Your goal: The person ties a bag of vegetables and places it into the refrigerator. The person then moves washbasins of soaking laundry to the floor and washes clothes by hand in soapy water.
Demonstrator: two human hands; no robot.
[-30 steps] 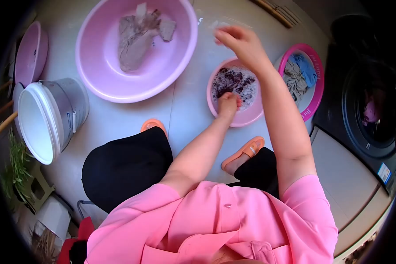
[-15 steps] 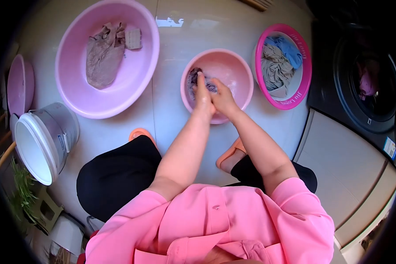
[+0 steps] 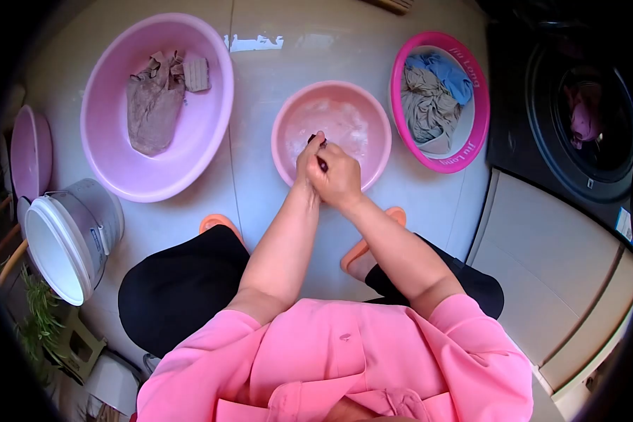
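A small pink basin (image 3: 369, 116) with soapy water stands on the floor in front of me. Over its near side, my left hand (image 3: 308, 165) and my right hand (image 3: 337, 174) are pressed together around a dark cloth (image 3: 323, 164). Only small dark bits of the cloth show between the fingers; the rest is hidden in the hands. My right hand wraps over it from the right, and my left hand closes on it from the left.
A large pink basin (image 3: 202, 133) at left holds a brownish garment (image 3: 151, 112) and a ribbed block (image 3: 197, 74). A magenta-rimmed basin (image 3: 479, 116) holds grey and blue clothes. A white bucket (image 3: 57, 250) lies left; a front-loading washer (image 3: 509, 105) stands right.
Both hands have drawn closer together and lifted toward me at the basin's near side. The dark cloth, spread out in the basin before, is now bunched inside them. The view has shifted slightly.
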